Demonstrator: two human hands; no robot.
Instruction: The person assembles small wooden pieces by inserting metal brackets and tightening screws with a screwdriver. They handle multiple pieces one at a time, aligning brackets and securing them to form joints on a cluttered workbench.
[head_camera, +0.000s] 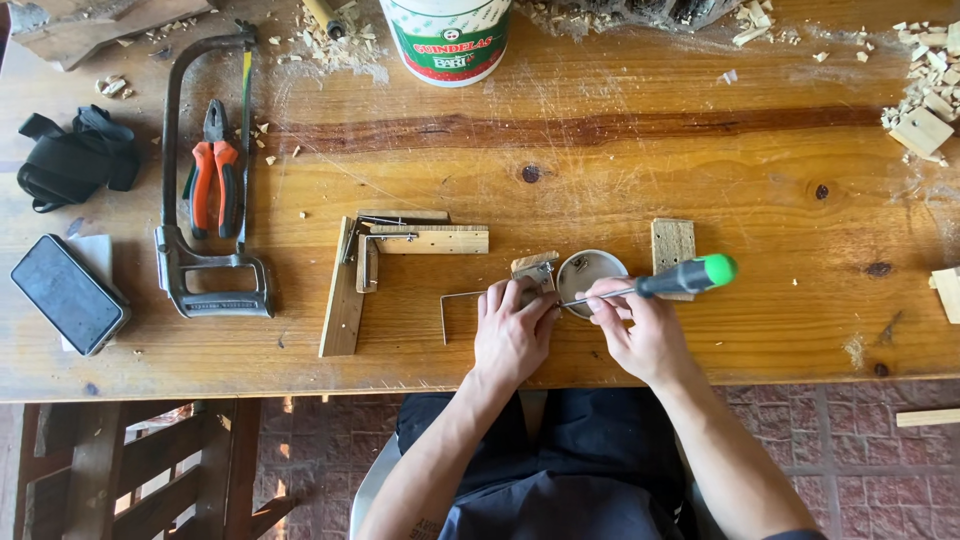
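Fingers of the left hand (512, 330) are pressed together over a small wooden block (535, 268) with metal fittings, pinning it to the workbench (600, 180). Right hand (645, 335) fingers pinch the shaft of a green-handled screwdriver (680, 277), its tip reaching just beyond the left fingertips at the block. A round tin (592, 275) sits between both sets of fingertips; a bent wire (455, 305) lies beside the left knuckles. Judgement: hold the driver in line with the fastener and keep the block pinned flat, left fingertips clear of the tip.
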